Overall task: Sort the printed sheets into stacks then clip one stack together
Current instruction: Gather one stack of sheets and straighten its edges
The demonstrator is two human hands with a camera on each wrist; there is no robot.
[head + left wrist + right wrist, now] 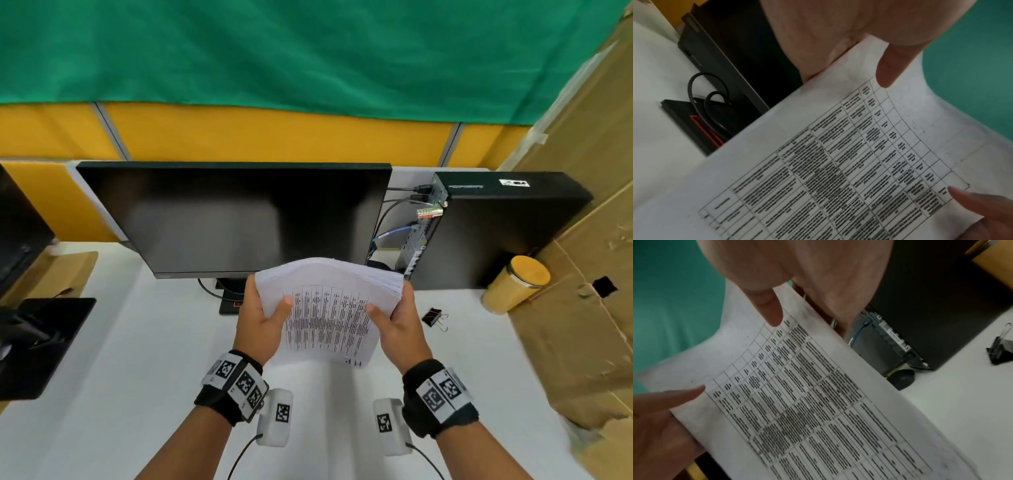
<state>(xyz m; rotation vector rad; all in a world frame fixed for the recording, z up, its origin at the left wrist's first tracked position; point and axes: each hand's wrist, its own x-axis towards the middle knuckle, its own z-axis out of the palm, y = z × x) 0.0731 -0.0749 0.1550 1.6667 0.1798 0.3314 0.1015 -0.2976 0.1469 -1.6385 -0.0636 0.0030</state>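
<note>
A thick stack of printed sheets [329, 311], its top page covered by a table of text, is held up above the white desk [137, 377] in front of the monitor. My left hand [262, 318] grips its left edge with the thumb on the top page. My right hand [399, 322] grips its right edge the same way. The far edge of the stack fans slightly. In the wrist views the top page [838, 170] [807, 402] fills most of the picture with both thumbs on it. A black binder clip [433, 318] [1001, 352] lies on the desk just right of my right hand.
A dark monitor [239, 216] stands behind the stack, its base and cables [701, 113] underneath. A black computer case [496, 226] stands at the back right beside a yellow-lidded canister [517, 284]. Cardboard [582, 291] lines the right side. Black equipment [41, 339] sits at the left.
</note>
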